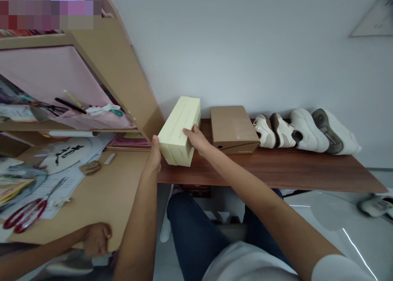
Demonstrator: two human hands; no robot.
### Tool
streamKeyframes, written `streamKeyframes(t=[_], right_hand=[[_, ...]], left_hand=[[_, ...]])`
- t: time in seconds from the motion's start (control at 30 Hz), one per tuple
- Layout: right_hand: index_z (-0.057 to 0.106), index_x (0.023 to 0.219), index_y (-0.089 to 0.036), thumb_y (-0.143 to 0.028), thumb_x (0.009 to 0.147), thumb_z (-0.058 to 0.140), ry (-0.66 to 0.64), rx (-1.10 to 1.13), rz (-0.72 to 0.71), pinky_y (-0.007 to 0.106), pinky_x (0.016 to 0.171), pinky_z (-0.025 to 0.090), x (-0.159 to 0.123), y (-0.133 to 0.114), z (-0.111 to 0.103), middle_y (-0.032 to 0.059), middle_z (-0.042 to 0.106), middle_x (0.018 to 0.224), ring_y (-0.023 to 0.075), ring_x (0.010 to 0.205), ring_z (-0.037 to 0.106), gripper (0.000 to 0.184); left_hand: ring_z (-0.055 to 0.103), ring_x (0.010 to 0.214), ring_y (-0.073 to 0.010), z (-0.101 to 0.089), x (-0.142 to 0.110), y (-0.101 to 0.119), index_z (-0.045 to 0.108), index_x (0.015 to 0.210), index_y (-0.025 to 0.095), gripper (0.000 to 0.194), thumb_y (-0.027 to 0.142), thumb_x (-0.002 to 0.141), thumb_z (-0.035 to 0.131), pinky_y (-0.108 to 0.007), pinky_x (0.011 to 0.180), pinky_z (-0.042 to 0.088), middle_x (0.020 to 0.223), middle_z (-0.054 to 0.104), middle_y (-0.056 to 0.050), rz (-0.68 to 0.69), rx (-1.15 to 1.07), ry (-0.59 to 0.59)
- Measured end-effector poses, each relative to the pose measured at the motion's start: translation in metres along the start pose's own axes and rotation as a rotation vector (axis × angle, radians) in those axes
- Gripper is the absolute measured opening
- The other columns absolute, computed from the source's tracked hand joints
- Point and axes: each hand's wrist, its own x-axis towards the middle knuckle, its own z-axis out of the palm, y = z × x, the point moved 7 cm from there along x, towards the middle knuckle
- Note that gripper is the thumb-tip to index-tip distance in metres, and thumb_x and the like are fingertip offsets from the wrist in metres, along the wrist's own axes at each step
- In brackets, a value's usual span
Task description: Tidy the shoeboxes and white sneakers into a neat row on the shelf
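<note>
Left hand (153,156) and right hand (196,139) pressed together on opposite sides of a cream rigid box (179,131), gripping it between them. Can't quite tell if it's lifted or resting at the edge of the brown wood counter (276,170). Another person's hand (97,239) sits at the near edge of a light wood desk (116,191). Farther along the counter: kraft box (233,129), then a row of white sneakers (307,131).

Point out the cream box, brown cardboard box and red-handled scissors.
cream box (179,130): head view, on its top face
brown cardboard box (230,127): head view, on its lid
red-handled scissors (26,207): head view, on a handle loop
</note>
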Motion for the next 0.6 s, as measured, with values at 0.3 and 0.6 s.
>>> streamKeyframes(t=[0.3, 0.6], right_hand=[[0.032, 0.150, -0.030, -0.049, 0.088, 0.054, -0.061, -0.020, -0.022, 0.054, 0.114, 0.037, -0.014, -0.009, -0.006, 0.0040, 0.051, 0.149, 0.0254, 0.135, 0.048, 0.068], [0.003, 0.159, -0.029, -0.048, 0.095, 0.042, -0.020, -0.048, -0.108, 0.054, 0.117, 0.032, -0.030, -0.010, -0.031, 0.0020, 0.027, 0.163, 0.0229, 0.144, 0.037, 0.077]], left_hand=[[0.053, 0.132, -0.0283, 0.000, 0.001, -0.023, 0.067, 0.122, 0.022, 0.067, 0.073, 0.087, 0.042, -0.043, 0.106, 0.046, 0.127, 0.068, -0.011, -0.090, -0.064, 0.113], [0.070, 0.096, -0.0275, -0.025, -0.002, -0.068, 0.071, 0.099, 0.023, 0.026, 0.037, 0.078, 0.072, -0.035, 0.072, 0.059, 0.095, 0.075, -0.008, -0.465, -0.044, 0.120]])
